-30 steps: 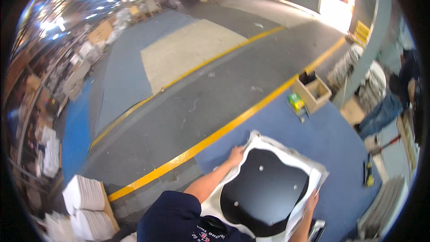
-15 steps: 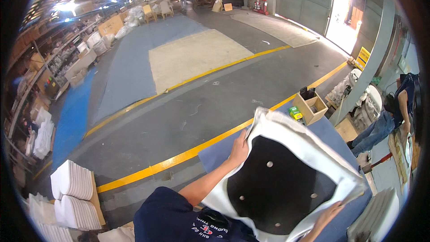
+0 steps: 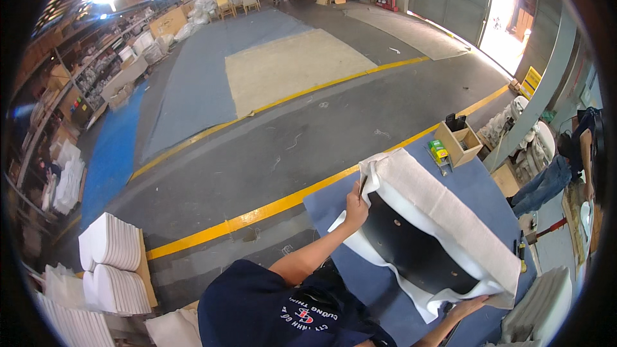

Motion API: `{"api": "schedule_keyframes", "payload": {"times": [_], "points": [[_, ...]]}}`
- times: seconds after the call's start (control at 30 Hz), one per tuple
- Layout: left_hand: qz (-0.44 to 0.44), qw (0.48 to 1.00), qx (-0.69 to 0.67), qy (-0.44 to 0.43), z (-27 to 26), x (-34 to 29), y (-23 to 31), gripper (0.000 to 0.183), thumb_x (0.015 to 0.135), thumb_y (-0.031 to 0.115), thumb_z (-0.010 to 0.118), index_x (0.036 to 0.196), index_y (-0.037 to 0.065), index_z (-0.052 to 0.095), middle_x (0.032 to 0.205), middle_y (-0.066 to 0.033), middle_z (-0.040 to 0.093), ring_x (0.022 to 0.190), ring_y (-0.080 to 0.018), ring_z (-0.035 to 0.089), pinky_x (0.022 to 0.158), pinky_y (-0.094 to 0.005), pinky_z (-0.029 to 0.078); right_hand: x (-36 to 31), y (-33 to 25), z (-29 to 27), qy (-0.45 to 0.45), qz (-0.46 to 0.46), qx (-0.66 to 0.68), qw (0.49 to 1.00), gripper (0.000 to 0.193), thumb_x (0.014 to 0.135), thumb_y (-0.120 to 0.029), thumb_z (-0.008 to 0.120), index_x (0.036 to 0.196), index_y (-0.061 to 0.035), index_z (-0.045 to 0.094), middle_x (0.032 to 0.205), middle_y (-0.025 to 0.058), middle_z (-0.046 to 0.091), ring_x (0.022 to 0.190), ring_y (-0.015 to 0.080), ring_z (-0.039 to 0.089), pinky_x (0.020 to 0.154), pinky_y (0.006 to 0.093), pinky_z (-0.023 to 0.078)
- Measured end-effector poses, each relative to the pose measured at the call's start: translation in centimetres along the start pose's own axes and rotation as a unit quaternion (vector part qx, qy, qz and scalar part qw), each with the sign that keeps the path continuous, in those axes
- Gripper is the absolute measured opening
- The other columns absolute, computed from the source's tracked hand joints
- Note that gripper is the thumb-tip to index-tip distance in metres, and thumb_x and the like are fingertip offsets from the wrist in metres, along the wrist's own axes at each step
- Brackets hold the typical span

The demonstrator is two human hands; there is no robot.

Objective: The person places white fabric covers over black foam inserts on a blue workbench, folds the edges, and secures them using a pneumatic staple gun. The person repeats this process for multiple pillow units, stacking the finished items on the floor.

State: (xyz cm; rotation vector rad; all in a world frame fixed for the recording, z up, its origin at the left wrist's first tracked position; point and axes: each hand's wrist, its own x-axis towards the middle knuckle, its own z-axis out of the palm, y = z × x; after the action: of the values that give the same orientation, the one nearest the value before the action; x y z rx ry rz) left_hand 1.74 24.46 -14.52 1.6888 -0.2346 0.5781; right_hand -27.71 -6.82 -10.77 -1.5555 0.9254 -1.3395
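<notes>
An upholstered chair seat is held up and tilted over the blue-grey work table (image 3: 347, 196). Its black board (image 3: 411, 241) has several small round holes and faces me. White padding (image 3: 421, 215) runs loosely around the board, and beige fabric (image 3: 450, 209) covers the far side. My left hand (image 3: 357, 209) grips the upper left edge, thumb and fingers closed on it. My right hand (image 3: 470, 307) holds the lower right corner, its fingers partly under the fabric.
A wooden box (image 3: 459, 144) with black items stands at the table's far edge beside a green and yellow pack (image 3: 438, 150). Hand tools (image 3: 521, 254) lie at the right edge. White pads are stacked left (image 3: 112, 244) and right (image 3: 543, 305). Another person (image 3: 553, 173) works at right.
The seat has tipped so its beige outer side shows far more and the black board appears narrower. Both hands keep their hold on it. The view has shifted slightly.
</notes>
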Motion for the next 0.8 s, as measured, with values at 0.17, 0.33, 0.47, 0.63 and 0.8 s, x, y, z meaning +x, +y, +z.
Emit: {"api": "schedule_keyframes", "payload": {"times": [0.17, 0.33, 0.47, 0.63, 0.8], "points": [[0.026, 0.999, 0.008, -0.023, 2.9, 1.8, 0.3, 0.050, 0.096, -0.005, 0.038, 0.143, 0.000, 0.053, 0.091, -0.0291, 0.067, 0.080, -0.0415, 0.067, 0.072, -0.0410, 0.051, 7.9, 4.9, -3.7, 0.002, -0.127, -0.093, 0.987, 0.070, 0.112, -0.046, 0.037, 0.144, 0.0157, 0.044, 0.145, 0.0356, 0.049, 0.132, 0.0407, 0.049, 0.115, 0.0472, 0.037], [-0.208, 0.931, -0.120, -0.276, -4.8, 1.6, -1.0, 0.054, 0.097, 0.007, 0.047, 0.151, 0.002, 0.044, 0.130, -0.0123, 0.061, 0.118, -0.0206, 0.058, 0.101, -0.0379, 0.046, 1.6, 3.8, 0.0, 0.000, -0.058, 0.004, 0.998, 0.078, 0.111, -0.053, 0.033, 0.159, 0.0084, 0.022, 0.163, 0.0283, 0.028, 0.150, 0.0369, 0.031, 0.124, 0.0440, 0.024], [-0.059, 0.903, -0.262, -0.335, -8.4, 9.4, 2.3, 0.064, 0.103, 0.031, 0.048, 0.158, 0.007, 0.024, 0.156, -0.0138, 0.043, 0.136, -0.0223, 0.048, 0.116, -0.0396, 0.036, 2.3, 0.7, 0.4, -0.020, -0.070, 0.053, 0.996, 0.093, 0.107, -0.067, 0.030, 0.161, 0.0072, 0.018, 0.162, 0.0261, 0.032, 0.148, 0.0361, 0.036, 0.124, 0.0474, 0.026], [-0.078, 0.826, -0.429, -0.358, -3.1, 12.4, 11.2, 0.070, 0.107, 0.057, 0.028, 0.158, 0.009, 0.028, 0.158, -0.0233, 0.042, 0.136, -0.0357, 0.053, 0.113, -0.0493, 0.044, 6.9, -2.1, -4.4, 0.018, -0.053, 0.095, 0.994, 0.097, 0.103, -0.074, 0.030, 0.158, 0.0055, 0.026, 0.158, 0.0243, 0.039, 0.144, 0.0348, 0.042, 0.120, 0.0497, 0.034], [-0.075, 0.852, -0.345, -0.386, -2.2, 10.7, 10.6, 0.074, 0.107, 0.055, 0.027, 0.144, -0.004, 0.050, 0.146, -0.0215, 0.057, 0.117, -0.0258, 0.065, 0.102, -0.0395, 0.050, 4.4, 0.6, -3.2, 0.027, 0.024, 0.164, 0.986, 0.100, 0.101, -0.077, 0.030, 0.156, 0.0057, 0.030, 0.155, 0.0241, 0.044, 0.142, 0.0341, 0.045, 0.118, 0.0500, 0.038]]}}
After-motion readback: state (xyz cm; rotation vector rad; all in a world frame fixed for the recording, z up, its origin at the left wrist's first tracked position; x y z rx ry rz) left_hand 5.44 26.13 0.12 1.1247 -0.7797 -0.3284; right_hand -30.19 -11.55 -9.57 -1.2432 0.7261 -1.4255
